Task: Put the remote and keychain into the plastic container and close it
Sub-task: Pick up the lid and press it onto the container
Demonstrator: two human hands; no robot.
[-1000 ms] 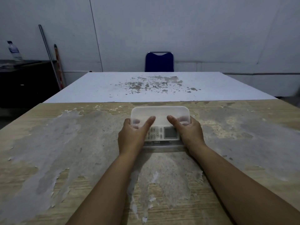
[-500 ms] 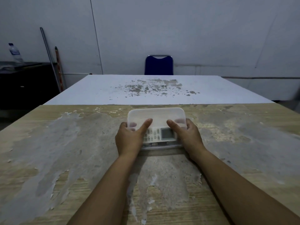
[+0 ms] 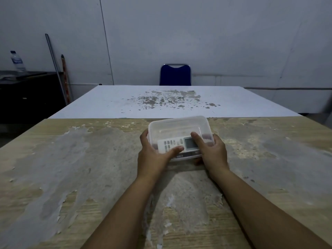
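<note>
1. Remote (image 3: 179,144) lies inside the plastic container (image 3: 179,124), seen through the lid; the keychain cannot be made out.
2. Left hand (image 3: 154,155) at 9 o'clock and right hand (image 3: 210,150) at 3 o'clock clasp the container, thumbs pressing on top.
3. Sealing looks nearly done.

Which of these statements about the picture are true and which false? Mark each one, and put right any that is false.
1. Both hands hold the plastic container. True: the left hand and the right hand grip its two ends.
2. The remote shows through the clear plastic. True.
3. The chair behind the table is red. False: it is blue.
4. A water bottle stands on the table beside the container. False: it stands on the dark cabinet far to the left.
5. The remote's screen end lies toward the left hand. False: it lies toward the right hand.
</note>
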